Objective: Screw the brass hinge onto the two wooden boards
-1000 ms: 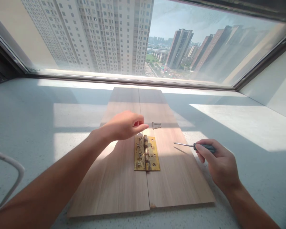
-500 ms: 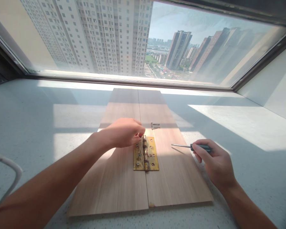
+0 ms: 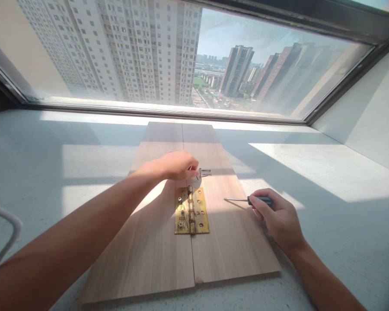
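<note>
Now my left hand (image 3: 176, 166) pinches at the loose screws (image 3: 205, 172) just beyond the brass hinge (image 3: 192, 211) on the boards (image 3: 155, 255); my right hand (image 3: 278, 218), well apart, grips the screwdriver (image 3: 248, 200), its tip pointing toward the hinge.

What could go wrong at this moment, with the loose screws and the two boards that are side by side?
1. The left hand pinches at the small loose screws; one may slip and roll off the boards onto the counter.
2. The brass hinge spans the seam, and some holes look empty, so a push could shift the boards apart.
3. The right hand holds the screwdriver with its tip toward the left hand; a sudden move might jab it.
</note>
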`<action>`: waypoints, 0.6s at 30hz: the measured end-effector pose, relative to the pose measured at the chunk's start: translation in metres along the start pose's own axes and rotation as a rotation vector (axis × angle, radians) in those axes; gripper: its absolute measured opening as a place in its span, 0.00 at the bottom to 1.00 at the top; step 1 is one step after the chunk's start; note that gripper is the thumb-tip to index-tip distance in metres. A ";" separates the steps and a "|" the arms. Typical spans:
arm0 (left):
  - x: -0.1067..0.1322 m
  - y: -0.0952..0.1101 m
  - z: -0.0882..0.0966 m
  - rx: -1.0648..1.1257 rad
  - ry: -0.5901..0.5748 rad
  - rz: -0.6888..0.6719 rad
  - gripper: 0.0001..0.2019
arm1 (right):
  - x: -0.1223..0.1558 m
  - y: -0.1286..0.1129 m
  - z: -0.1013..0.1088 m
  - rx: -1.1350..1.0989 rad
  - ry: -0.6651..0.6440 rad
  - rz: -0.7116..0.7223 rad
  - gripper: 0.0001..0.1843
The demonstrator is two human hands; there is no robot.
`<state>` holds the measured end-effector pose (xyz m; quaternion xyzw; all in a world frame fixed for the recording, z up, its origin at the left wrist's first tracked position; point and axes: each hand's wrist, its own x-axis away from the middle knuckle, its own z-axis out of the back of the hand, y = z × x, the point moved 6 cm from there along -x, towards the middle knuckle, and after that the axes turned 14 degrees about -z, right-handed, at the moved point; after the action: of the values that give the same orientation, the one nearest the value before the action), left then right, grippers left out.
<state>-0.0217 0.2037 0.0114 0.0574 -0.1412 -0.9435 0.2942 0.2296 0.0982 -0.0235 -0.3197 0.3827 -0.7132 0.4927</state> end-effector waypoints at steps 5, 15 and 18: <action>-0.001 -0.008 0.010 -0.028 0.112 0.038 0.16 | 0.002 -0.002 0.001 -0.001 0.000 0.004 0.14; 0.120 -0.018 -0.007 0.267 0.492 0.353 0.17 | 0.001 0.001 0.000 -0.158 -0.039 -0.005 0.13; 0.133 -0.016 -0.019 0.356 0.464 0.363 0.23 | 0.001 -0.009 -0.003 -0.192 -0.054 0.030 0.13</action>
<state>-0.1356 0.1364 -0.0146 0.2946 -0.2409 -0.7983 0.4668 0.2224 0.0999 -0.0168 -0.3791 0.4405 -0.6568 0.4804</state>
